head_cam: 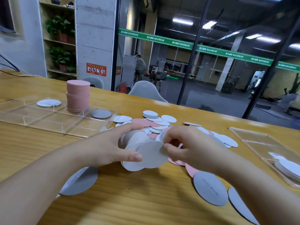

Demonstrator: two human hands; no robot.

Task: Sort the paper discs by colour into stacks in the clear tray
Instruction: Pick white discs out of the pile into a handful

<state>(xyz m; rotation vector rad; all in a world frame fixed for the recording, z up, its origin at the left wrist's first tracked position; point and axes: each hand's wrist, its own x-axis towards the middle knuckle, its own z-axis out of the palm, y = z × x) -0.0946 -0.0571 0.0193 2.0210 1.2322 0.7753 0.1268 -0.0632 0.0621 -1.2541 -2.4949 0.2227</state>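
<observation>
Head view: both hands [112, 146] grip fanned white paper discs [151, 153].

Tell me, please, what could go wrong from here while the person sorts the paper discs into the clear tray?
1. The left hand grips a loose bundle of white paper discs while the right hand pinches one disc; the bundle may slip and scatter.
2. The tall pink paper disc stack in the clear plastic tray looks uneven; a bump could topple it.
3. Grey paper discs lie near the forearms on the wooden table; they may be swept away.
</observation>
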